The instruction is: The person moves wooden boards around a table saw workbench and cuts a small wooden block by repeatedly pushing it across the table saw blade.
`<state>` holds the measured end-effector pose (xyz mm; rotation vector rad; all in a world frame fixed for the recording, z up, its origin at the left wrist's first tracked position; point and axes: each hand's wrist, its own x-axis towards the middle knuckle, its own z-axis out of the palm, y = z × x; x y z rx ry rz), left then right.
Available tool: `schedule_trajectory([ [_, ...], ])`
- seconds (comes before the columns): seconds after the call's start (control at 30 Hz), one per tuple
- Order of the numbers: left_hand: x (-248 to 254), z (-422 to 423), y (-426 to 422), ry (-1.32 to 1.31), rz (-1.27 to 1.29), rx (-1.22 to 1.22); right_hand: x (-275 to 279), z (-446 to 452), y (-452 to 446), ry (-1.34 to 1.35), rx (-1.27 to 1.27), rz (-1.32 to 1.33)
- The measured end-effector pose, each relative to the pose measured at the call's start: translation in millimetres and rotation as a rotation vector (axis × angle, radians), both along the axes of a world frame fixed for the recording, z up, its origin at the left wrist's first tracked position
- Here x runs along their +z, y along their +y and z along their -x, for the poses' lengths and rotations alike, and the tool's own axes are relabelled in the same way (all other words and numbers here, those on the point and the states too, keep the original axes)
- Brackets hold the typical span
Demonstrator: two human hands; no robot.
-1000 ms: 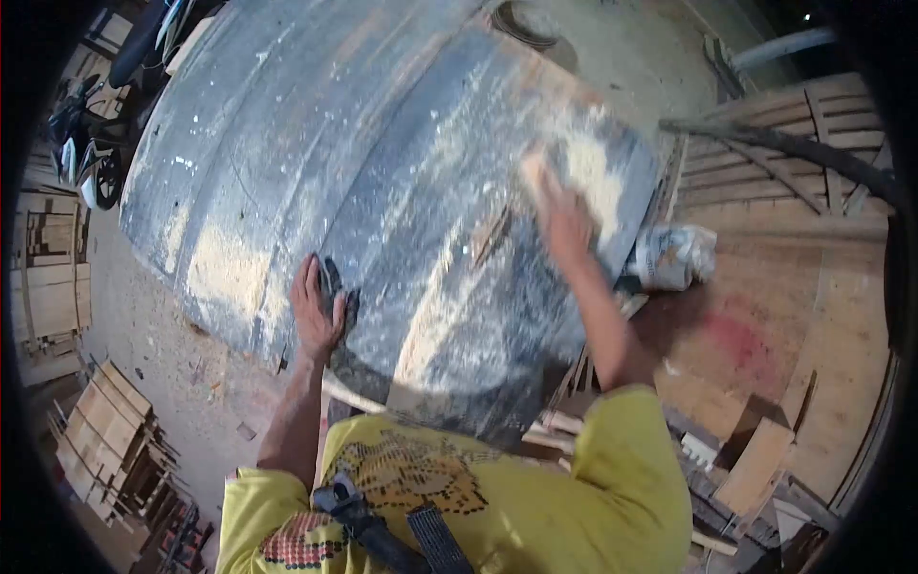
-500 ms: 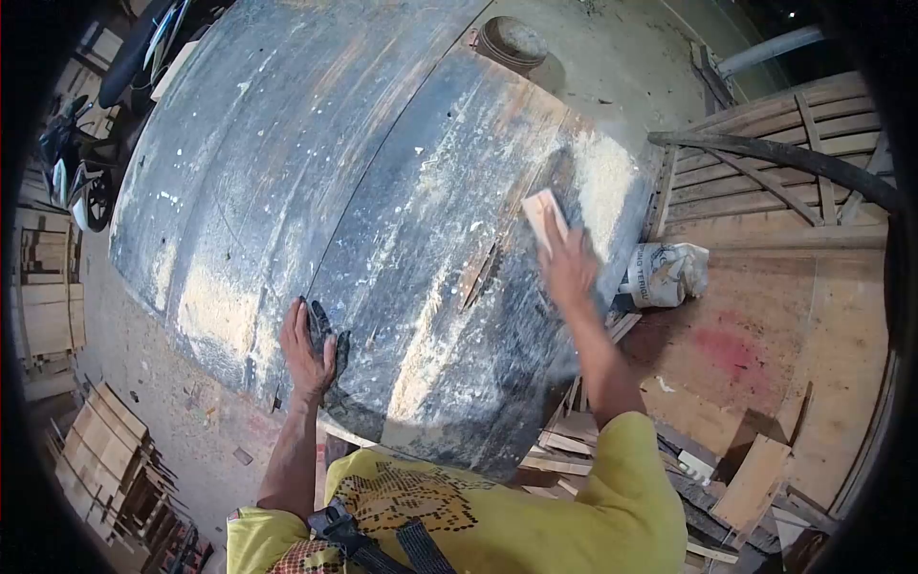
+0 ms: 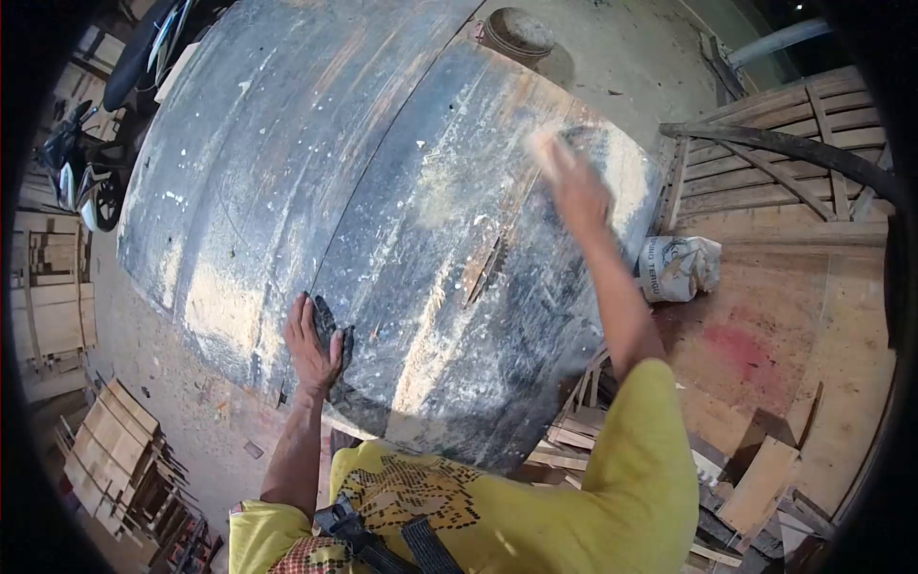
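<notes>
Cluttered workshop; in the middle, a broad worktop of worn, blue-grey boards (image 3: 277, 182), flecked white and streaked with pale dust. Right hand (image 3: 580, 196) closed around a small, pale, flat block (image 3: 545, 148), fingers along it; both motion-blurred, block's material unclear. Block is against the worktop, toward its far right corner. Left hand (image 3: 314, 349) laid palm-down at the worktop's near edge, left of middle, fingers extended and unclosed. Between the hands, a narrow splintered hole (image 3: 483, 268) in the worktop. Thick cream-coloured dust patch (image 3: 225, 306) on the worktop's near left part. Beyond the worktop's far edge, a round, dark-walled bucket (image 3: 516, 36). Just off its right edge, a crumpled white printed sack (image 3: 681, 268); farther right, a slatted wooden frame (image 3: 779, 148). Left of the worktop, on the floor, stacked light-brown wooden slats (image 3: 110, 445).
</notes>
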<state>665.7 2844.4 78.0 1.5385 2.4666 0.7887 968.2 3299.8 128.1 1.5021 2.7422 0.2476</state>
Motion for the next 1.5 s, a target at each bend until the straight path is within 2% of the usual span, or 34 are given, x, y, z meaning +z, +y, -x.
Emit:
schedule_trajectory([
  [0.07,2.0,-0.6,-7.5,0.005,0.023,-0.018,-11.3,2.4,41.3,0.020,-0.089,-0.025],
  [0.13,-0.9,0.7,-1.5,0.021,0.013,0.005,-13.8,30.3,74.9,0.221,-0.301,-0.140],
  [0.2,-4.0,1.3,-3.5,0.016,0.001,-0.009,-21.5,74.4,47.5,0.171,-0.165,-0.120],
  [0.27,-2.0,-0.6,-5.2,0.006,0.015,-0.007,-34.9,124.1,-28.6,0.382,-0.058,0.226],
  [0.33,0.6,0.4,-3.2,0.018,0.040,-0.015,-5.7,151.2,-110.4,0.016,0.260,0.199],
  [0.43,1.7,2.1,-2.1,-0.029,0.009,-0.022,-11.6,150.1,-76.8,-0.056,0.212,0.140],
  [0.5,-0.9,3.0,-5.9,-0.066,-0.022,-0.012,-22.9,134.0,-5.8,0.371,-0.051,0.274],
  [0.57,-0.8,5.4,-6.7,-0.066,-0.024,-0.005,0.0,123.9,31.7,0.187,-0.009,0.052],
  [0.6,-1.1,4.8,-6.9,-0.067,-0.030,-0.008,-4.0,125.8,32.2,0.175,0.005,0.053],
  [0.67,1.0,6.5,-11.0,-0.069,-0.037,0.001,-19.1,133.6,32.9,0.333,-0.145,0.150],
  [0.7,-2.8,8.9,-8.8,-0.074,-0.054,-0.003,-19.6,146.1,-32.6,0.001,0.017,-0.021],
  [0.73,-3.9,8.2,-9.0,-0.080,-0.061,-0.018,-17.0,136.2,-55.6,-0.007,0.012,-0.026],
  [0.8,-5.6,7.3,-7.1,-0.098,-0.071,-0.021,-14.1,126.7,-73.2,-0.030,0.280,0.181],
  [0.83,-5.9,8.0,-8.6,-0.089,-0.074,-0.026,-32.1,116.9,-49.1,-0.089,0.341,-0.214],
  [0.9,-7.6,10.1,-10.7,-0.079,-0.068,-0.023,-38.1,96.9,25.1,0.050,0.148,-0.165],
  [0.97,-6.4,11.4,-12.5,-0.076,-0.057,-0.024,-10.2,94.7,69.8,-0.036,-0.110,-0.214],
  [1.07,-8.1,13.2,-9.5,-0.093,-0.068,-0.016,-4.2,115.2,46.3,-0.125,-0.156,-0.174],
  [1.1,-5.9,12.3,-9.4,-0.095,-0.063,-0.014,-45.7,99.4,41.8,-0.037,0.150,-0.303],
  [1.13,-4.7,10.0,-10.3,-0.100,-0.054,-0.021,-42.6,95.3,26.5,-0.047,0.158,-0.301],
  [1.2,-6.3,8.2,-10.9,-0.112,-0.024,-0.021,-26.9,101.2,-8.8,0.052,0.366,-0.216],
  [1.23,-6.8,11.8,-9.9,-0.096,-0.029,-0.026,-16.5,106.2,3.8,-0.076,0.238,-0.145],
  [1.27,-6.7,10.8,-12.1,-0.088,-0.028,-0.028,-13.0,109.0,22.5,-0.073,0.234,-0.136],
  [1.33,-7.7,9.7,-13.1,-0.104,-0.038,-0.022,-5.9,123.4,54.2,-0.008,-0.088,-0.207],
  [1.37,-7.0,9.7,-15.0,-0.098,-0.043,-0.026,-4.6,129.3,50.8,-0.061,-0.131,-0.176],
  [1.4,-8.0,10.5,-11.9,-0.093,-0.063,-0.024,-11.7,131.3,30.9,-0.062,-0.135,-0.184],
  [1.47,-7.9,10.7,-8.3,-0.091,-0.077,-0.018,-29.8,129.7,-21.9,0.012,0.066,-0.173],
  [1.5,-6.1,9.6,-10.0,-0.085,-0.054,-0.019,-19.7,128.5,-36.4,0.004,0.074,-0.170],
])
